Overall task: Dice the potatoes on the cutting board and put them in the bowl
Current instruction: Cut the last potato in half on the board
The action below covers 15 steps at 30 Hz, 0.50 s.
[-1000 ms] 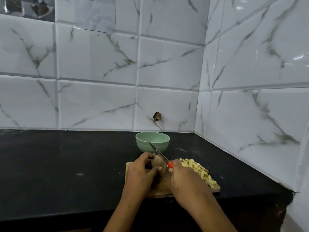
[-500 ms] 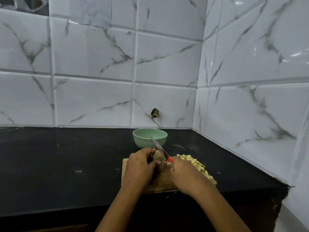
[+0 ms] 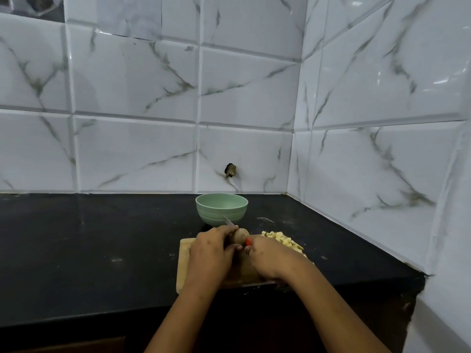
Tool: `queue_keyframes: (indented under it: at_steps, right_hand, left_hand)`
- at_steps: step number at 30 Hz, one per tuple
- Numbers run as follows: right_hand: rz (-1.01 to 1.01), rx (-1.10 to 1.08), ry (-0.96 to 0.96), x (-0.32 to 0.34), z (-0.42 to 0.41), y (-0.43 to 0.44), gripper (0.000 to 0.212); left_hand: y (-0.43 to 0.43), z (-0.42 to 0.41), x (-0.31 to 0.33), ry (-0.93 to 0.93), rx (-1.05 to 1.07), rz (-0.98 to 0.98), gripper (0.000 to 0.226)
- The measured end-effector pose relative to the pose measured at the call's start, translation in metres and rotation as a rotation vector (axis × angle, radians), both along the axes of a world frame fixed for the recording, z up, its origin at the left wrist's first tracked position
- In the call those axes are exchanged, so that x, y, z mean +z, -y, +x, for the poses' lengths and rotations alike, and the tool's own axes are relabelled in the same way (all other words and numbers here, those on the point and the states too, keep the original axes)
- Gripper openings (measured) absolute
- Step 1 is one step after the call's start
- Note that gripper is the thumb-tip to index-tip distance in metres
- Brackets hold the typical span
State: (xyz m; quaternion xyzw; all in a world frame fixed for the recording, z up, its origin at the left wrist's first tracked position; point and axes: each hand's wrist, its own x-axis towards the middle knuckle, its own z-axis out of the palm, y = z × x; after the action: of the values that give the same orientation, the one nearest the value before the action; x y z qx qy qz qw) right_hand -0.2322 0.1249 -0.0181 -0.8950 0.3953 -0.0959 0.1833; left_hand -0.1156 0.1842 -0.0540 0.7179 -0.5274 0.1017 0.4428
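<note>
At the middle of the cutting board (image 3: 184, 266) we pin the whole potato (image 3: 241, 235) under our left hand's (image 3: 212, 252) curled fingers (image 3: 224, 230), while our right hand (image 3: 270, 259) grips the red-handled knife (image 3: 247, 242), blade across the potato, tip toward the bowl (image 3: 221, 210) just beyond the board.

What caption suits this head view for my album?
The left hand grips a potato on the cutting board, right hand holds a knife against it; diced pieces heaped alongside, green bowl behind.

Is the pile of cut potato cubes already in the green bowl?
No, the cubes lie on the cutting board's right end, in front of the bowl.
</note>
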Motion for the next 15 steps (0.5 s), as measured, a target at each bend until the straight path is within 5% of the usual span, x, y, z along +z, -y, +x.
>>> queue_keyframes:
  at_steps: [15]
  right_hand:
    - [0.0, -0.02, -0.056, -0.004, -0.007, -0.012, 0.013]
  left_hand:
    - [0.001, 0.001, -0.008, -0.121, -0.055, -0.065, 0.044]
